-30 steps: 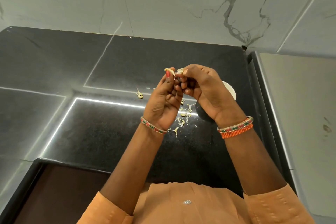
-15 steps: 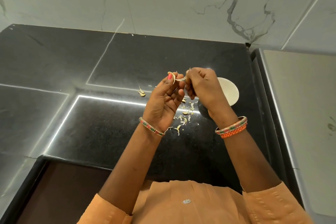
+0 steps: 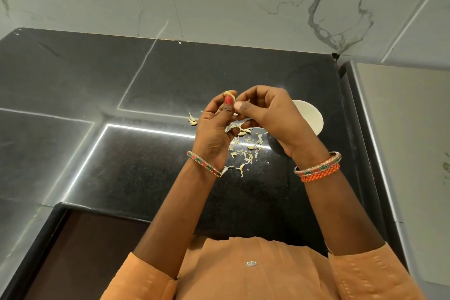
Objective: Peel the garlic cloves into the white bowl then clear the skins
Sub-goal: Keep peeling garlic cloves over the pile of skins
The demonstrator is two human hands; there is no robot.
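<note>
Above the black counter, my left hand (image 3: 213,129) pinches a small yellowish garlic clove (image 3: 230,94) between thumb and fingertips. My right hand (image 3: 267,117) is right beside it with curled fingers, thumb and forefinger pinching a pale sliver of garlic skin (image 3: 247,100) next to the clove. The white bowl (image 3: 313,118) stands on the counter behind my right hand, which hides its left part; its contents do not show. Several loose skins (image 3: 244,152) lie scattered on the counter below my hands.
A single stray skin (image 3: 192,120) lies left of the pile. The marble wall (image 3: 243,0) closes off the counter at the back. A pale raised surface (image 3: 401,153) borders the counter on the right. The counter's front edge (image 3: 102,209) runs at lower left.
My right hand has pulled a strip of skin off the clove and come back close to it. Both hands have stayed above the pile of skins; more of the bowl shows.
</note>
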